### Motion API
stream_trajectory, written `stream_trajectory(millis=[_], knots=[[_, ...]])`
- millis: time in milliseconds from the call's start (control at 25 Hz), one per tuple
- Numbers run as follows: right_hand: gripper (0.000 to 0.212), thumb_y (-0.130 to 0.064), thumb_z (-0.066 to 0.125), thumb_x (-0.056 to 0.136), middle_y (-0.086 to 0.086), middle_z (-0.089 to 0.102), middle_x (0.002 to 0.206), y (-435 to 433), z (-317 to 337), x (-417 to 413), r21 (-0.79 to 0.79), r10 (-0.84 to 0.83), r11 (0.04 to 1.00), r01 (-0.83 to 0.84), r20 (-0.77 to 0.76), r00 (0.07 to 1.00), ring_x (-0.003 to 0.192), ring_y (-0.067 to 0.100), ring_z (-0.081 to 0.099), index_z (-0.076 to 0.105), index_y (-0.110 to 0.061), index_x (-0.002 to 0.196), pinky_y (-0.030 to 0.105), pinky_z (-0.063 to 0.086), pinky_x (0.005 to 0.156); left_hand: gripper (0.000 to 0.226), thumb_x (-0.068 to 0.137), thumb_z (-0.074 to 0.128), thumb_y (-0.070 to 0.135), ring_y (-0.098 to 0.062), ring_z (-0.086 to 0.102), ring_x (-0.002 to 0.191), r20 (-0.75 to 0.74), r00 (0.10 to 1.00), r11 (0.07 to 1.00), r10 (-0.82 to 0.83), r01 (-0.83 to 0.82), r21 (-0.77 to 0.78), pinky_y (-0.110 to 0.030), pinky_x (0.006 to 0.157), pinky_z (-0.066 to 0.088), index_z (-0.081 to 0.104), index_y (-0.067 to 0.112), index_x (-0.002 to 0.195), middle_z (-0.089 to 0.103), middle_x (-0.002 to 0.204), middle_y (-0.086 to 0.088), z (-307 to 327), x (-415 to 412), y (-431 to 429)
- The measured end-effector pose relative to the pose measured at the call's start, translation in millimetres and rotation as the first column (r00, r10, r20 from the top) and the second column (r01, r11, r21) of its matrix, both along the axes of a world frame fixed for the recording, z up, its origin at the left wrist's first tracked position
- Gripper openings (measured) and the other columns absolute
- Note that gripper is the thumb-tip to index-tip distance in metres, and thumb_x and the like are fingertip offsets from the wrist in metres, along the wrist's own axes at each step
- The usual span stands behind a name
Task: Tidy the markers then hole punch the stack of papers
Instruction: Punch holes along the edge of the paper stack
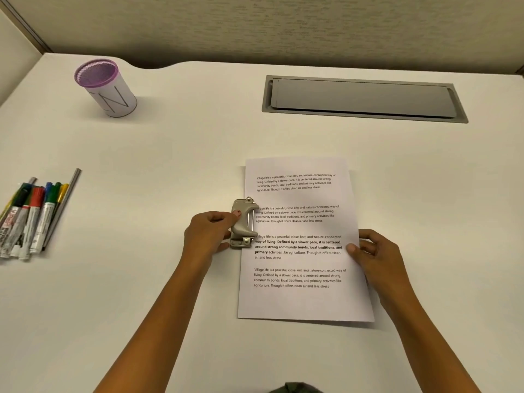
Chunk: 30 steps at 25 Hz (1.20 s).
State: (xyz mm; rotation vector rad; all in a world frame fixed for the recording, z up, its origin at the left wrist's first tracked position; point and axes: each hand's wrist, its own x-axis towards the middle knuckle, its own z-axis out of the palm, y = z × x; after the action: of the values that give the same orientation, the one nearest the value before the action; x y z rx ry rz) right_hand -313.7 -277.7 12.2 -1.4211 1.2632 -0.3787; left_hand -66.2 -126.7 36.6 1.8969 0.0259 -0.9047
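Between the hands, the left hand (208, 235) is gripping the punch (243, 222) on the papers (304, 299); the right hand (377, 252) is pinching their edge.

On the white desk (170, 165), the left hand (208, 234) grips a grey hole punch (243, 222) set over the left edge of the stack of papers (300, 302), thumb on its lever. The right hand (377, 251) pinches the stack's right edge, thumb on the printed top sheet. Far left, the markers (31, 217) lie side by side on the desk, well apart from the purple-rimmed cup (106, 87) standing upright behind them.
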Motion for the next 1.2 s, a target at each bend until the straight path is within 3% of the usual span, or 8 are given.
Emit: stream_trajectory(millis=[240, 720, 920, 1080, 1200], knots=[[0.018, -0.008, 0.064, 0.087, 0.002, 0.076, 0.092, -3.2, -1.9, 3.4, 0.011, -0.025, 1.000, 0.025, 0.015, 1.000, 0.084, 0.026, 0.072, 0.065, -0.020, 0.100, 0.046, 0.057, 0.083, 0.015, 0.081, 0.072, 0.031, -0.023, 0.069, 0.086, 0.013, 1.000, 1.000, 0.005, -0.005, -0.003, -0.026, 0.060, 0.052, 0.067, 0.017, 0.083, 0.071, 0.096, -0.009, -0.2, -0.5, 0.7], [0.021, -0.004, 0.063, 0.087, 0.003, 0.076, 0.088, -7.7, 2.3, 4.6, 0.021, 0.023, 1.000, -0.024, 0.028, 0.999, 0.082, 0.028, 0.071, 0.065, -0.024, 0.092, 0.043, 0.057, 0.081, 0.017, 0.081, 0.072, 0.033, -0.024, 0.069, 0.090, 0.034, 0.999, 1.000, -0.007, 0.006, 0.019, -0.030, 0.067, 0.054, 0.067, 0.018, 0.087, 0.071, 0.097, -0.008, -1.8, -0.6, 1.6], [0.019, -0.006, 0.063, 0.088, 0.006, 0.075, 0.092, -7.9, 1.2, 4.7, 0.015, 0.029, 0.999, -0.029, 0.017, 0.999, 0.086, 0.029, 0.071, 0.064, -0.016, 0.104, 0.045, 0.055, 0.085, 0.018, 0.080, 0.072, 0.035, -0.024, 0.069, 0.089, 0.086, 0.996, 0.999, -0.022, 0.019, 0.033, -0.029, 0.064, 0.054, 0.067, 0.019, 0.085, 0.070, 0.095, -0.007, -5.5, -1.5, 0.6], [0.019, -0.005, 0.064, 0.087, 0.005, 0.075, 0.092, -8.8, 2.1, 4.5, 0.023, 0.043, 0.999, -0.044, 0.020, 0.999, 0.087, 0.029, 0.071, 0.064, -0.015, 0.104, 0.041, 0.055, 0.084, 0.030, 0.083, 0.067, 0.042, -0.025, 0.067, 0.092, 0.224, 0.967, 0.986, -0.125, 0.096, 0.137, -0.043, 0.083, 0.056, 0.065, 0.017, 0.100, 0.070, 0.099, -0.004, -6.9, -2.3, 0.4], [0.019, -0.006, 0.065, 0.087, 0.001, 0.075, 0.091, -11.3, 2.5, 2.9, 0.053, 0.049, 0.997, -0.051, 0.037, 0.998, 0.084, 0.025, 0.070, 0.063, -0.016, 0.103, 0.036, 0.053, 0.078, 0.051, 0.087, 0.053, 0.053, -0.025, 0.062, 0.104, 0.377, 0.891, 0.946, -0.252, 0.145, 0.290, -0.043, 0.092, 0.049, 0.054, 0.015, 0.121, 0.066, 0.109, 0.000, -2.5, -5.0, -5.2]])
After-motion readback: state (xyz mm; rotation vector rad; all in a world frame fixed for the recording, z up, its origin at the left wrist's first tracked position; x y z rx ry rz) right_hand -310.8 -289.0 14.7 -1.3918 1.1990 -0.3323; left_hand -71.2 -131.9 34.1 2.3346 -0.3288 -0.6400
